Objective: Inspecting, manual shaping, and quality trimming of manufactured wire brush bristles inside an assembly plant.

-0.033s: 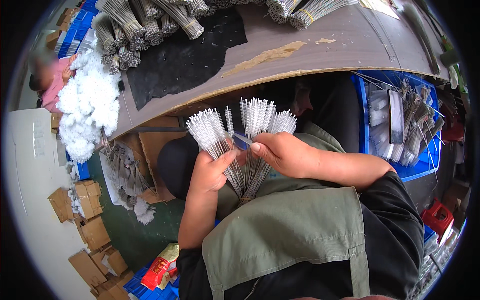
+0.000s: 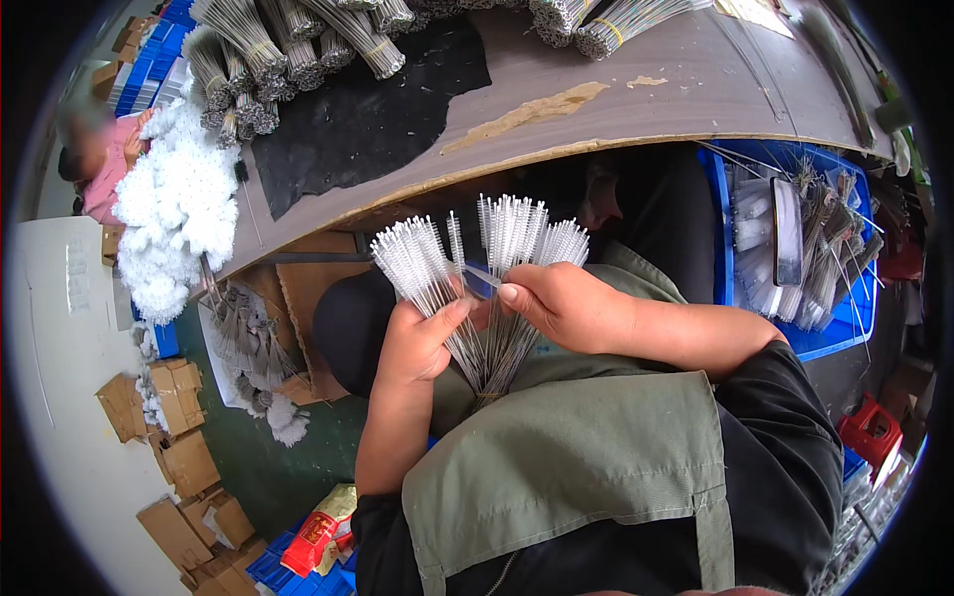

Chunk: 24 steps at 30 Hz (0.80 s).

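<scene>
My left hand [image 2: 422, 343] and my right hand [image 2: 566, 303] together grip a fanned bunch of thin wire brushes [image 2: 477, 248] with white bristle tips, held in front of my chest below the table edge. The twisted wire stems meet low between my hands, over my green apron [image 2: 576, 467]. My left thumb presses the stems on the left side of the fan. Fingers of my right hand close over the stems on the right, the thumb lying across the middle.
A grey-brown table [image 2: 646, 109] carries a black mat [image 2: 368, 119], tied brush bundles [image 2: 288, 50] and a white brush heap [image 2: 174, 219]. A blue crate [image 2: 720, 248] of brushes stands at right. Cardboard boxes [image 2: 169, 447] lie on the floor; a person in pink [image 2: 99, 159] sits far left.
</scene>
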Each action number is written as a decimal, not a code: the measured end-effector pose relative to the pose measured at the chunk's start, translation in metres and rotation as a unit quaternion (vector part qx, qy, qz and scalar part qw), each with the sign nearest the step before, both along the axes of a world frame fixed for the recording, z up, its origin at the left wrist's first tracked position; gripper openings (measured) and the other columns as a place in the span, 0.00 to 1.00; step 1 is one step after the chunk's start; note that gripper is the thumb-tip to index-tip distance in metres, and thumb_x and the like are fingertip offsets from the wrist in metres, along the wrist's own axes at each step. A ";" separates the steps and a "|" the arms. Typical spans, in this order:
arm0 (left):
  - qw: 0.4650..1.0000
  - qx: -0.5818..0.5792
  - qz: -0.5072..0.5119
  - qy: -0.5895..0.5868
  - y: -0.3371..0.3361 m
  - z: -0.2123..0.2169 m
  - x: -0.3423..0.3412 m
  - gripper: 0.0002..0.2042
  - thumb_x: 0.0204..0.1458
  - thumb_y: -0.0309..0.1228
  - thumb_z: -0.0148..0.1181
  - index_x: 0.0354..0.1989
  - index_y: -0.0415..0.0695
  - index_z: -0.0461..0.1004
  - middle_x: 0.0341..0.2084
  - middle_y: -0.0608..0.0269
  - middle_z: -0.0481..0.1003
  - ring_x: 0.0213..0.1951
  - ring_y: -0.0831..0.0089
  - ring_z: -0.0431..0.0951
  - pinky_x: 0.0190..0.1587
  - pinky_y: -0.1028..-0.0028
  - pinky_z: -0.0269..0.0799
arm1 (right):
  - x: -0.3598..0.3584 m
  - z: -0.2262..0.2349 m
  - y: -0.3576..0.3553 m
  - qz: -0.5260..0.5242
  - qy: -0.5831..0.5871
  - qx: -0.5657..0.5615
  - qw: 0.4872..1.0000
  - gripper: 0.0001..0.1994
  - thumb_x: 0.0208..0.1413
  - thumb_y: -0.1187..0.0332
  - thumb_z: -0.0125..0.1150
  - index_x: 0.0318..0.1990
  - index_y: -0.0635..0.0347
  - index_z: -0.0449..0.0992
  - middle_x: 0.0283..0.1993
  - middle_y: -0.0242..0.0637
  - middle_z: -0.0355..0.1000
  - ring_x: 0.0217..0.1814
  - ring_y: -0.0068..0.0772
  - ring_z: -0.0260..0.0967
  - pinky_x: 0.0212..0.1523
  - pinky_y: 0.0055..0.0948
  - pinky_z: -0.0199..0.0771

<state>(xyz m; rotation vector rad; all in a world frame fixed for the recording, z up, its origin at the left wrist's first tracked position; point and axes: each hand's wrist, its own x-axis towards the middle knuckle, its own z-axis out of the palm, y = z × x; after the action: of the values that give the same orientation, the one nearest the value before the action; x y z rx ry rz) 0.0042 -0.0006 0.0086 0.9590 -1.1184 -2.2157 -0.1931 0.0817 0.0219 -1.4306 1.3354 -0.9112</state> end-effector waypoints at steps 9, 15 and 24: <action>1.000 0.028 0.011 0.001 0.001 0.005 -0.004 0.10 0.51 0.22 0.55 0.42 0.39 0.66 0.32 0.61 0.71 0.36 0.64 0.76 0.39 0.62 0.74 | -0.025 0.025 -0.013 -0.031 -0.037 -0.047 0.998 0.15 0.62 0.60 0.43 0.32 0.63 0.70 0.24 0.48 0.68 0.29 0.51 0.68 0.31 0.38 0.67; 1.000 0.008 -0.006 -0.003 0.002 -0.002 -0.002 0.11 0.48 0.21 0.59 0.38 0.39 0.66 0.32 0.58 0.73 0.35 0.66 0.77 0.37 0.67 0.75 | -0.043 0.031 -0.092 0.019 -0.114 -0.229 0.967 0.18 0.58 0.51 0.50 0.38 0.60 0.64 0.26 0.42 0.67 0.30 0.38 0.66 0.33 0.32 0.65; 0.998 0.011 0.046 -0.049 0.005 0.006 -0.005 0.08 0.50 0.21 0.55 0.36 0.41 0.64 0.30 0.54 0.74 0.35 0.61 0.78 0.36 0.63 0.75 | -0.035 0.005 -0.112 0.166 -0.224 -0.007 0.960 0.10 0.51 0.70 0.62 0.37 0.64 0.68 0.24 0.26 0.65 0.23 0.17 0.62 0.25 0.18 0.64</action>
<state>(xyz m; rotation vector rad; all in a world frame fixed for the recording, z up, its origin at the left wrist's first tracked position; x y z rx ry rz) -0.0009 0.0042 0.0148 1.1176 -1.0720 -2.1315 -0.2283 -0.0302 0.0264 -1.3075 0.7291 -0.9455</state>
